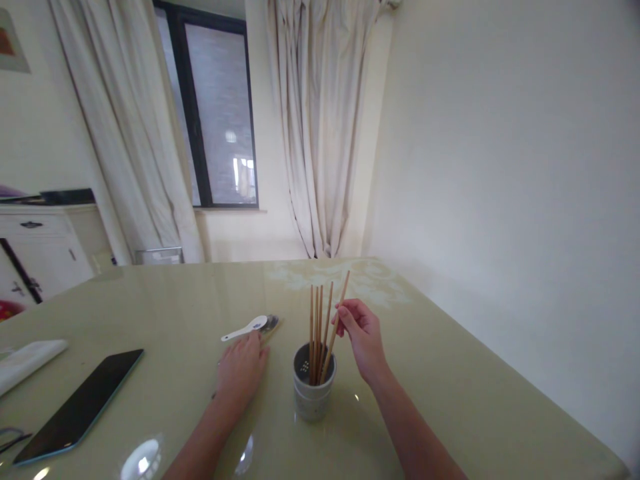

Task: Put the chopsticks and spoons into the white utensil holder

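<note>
A grey cup [313, 403] with a row of small holes showing inside its wall stands on the table. Several wooden chopsticks [316, 320] lean in it. My right hand [364, 337] pinches one chopstick [344, 288] near its upper part, and the lower end of that stick is inside the cup. To the left of the cup, my left hand [243, 370] lies palm down on the table with the thumb apart. Just beyond its fingertips are a white spoon [245, 329] and a dark, shiny spoon [271, 323]. A thin wooden stick [274, 329] shows partly beside those fingers; the rest is hidden.
A black tablet [83, 407] lies on the glossy table [475, 407] at the left, with a white object [30, 360] beyond it. Part of a dark-framed item [13, 439] shows at the left edge. The wall [500, 167] runs along the table's right side.
</note>
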`<state>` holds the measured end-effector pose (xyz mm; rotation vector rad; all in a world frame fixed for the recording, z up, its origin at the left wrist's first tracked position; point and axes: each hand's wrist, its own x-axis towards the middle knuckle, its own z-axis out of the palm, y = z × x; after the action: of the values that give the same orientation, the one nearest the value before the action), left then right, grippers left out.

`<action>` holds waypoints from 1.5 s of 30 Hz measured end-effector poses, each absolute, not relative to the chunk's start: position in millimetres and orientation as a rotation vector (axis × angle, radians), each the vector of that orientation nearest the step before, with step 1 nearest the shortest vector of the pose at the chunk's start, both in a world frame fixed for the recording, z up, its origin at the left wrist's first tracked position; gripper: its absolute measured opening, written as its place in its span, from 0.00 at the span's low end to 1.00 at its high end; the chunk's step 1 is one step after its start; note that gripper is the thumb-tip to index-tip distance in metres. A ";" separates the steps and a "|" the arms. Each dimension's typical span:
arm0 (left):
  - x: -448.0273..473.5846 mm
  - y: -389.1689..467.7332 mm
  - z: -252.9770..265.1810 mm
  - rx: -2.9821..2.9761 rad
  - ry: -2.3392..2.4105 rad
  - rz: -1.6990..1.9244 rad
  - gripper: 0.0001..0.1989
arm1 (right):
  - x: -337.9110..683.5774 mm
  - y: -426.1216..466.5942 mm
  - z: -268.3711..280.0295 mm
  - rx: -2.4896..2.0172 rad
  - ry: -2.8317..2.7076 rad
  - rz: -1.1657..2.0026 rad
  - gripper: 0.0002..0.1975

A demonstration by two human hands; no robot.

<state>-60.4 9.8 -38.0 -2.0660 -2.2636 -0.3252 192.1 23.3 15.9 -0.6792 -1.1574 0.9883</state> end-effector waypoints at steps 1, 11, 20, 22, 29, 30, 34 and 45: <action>-60.7 9.7 -38.2 -2.070 -2.266 -0.323 0.14 | 191.7 23.4 14.8 -0.699 -1.178 0.973 0.19; -56.1 11.2 -40.4 -2.203 -2.132 -0.434 0.12 | 187.6 24.6 4.6 -0.826 -1.294 0.843 0.28; -34.1 11.0 -39.4 -2.492 -2.061 -1.487 0.16 | 174.5 39.4 -25.5 -0.895 -1.331 1.103 0.29; -26.8 7.0 -38.0 -2.604 -1.945 -1.634 0.15 | 169.7 37.2 -27.8 -0.862 -1.366 1.201 0.25; -25.7 6.1 -32.2 -2.615 -1.852 -1.708 0.17 | 169.5 33.9 -13.6 -0.835 -1.224 1.075 0.20; -30.3 8.6 -32.1 -2.537 -1.891 -1.649 0.17 | 175.6 36.1 -9.8 -0.846 -1.171 1.003 0.20; -55.5 15.7 -31.7 -2.200 -2.057 -1.098 0.16 | 214.4 45.6 7.2 -0.881 -0.945 0.737 0.21; -73.2 8.9 -30.2 -1.954 -2.241 -0.196 0.16 | 231.8 30.1 35.5 -0.651 -0.802 0.568 0.21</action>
<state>-73.2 8.9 -30.2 -1.9538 -2.2409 -0.1962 231.8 30.1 35.5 -0.6514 -0.8020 0.5678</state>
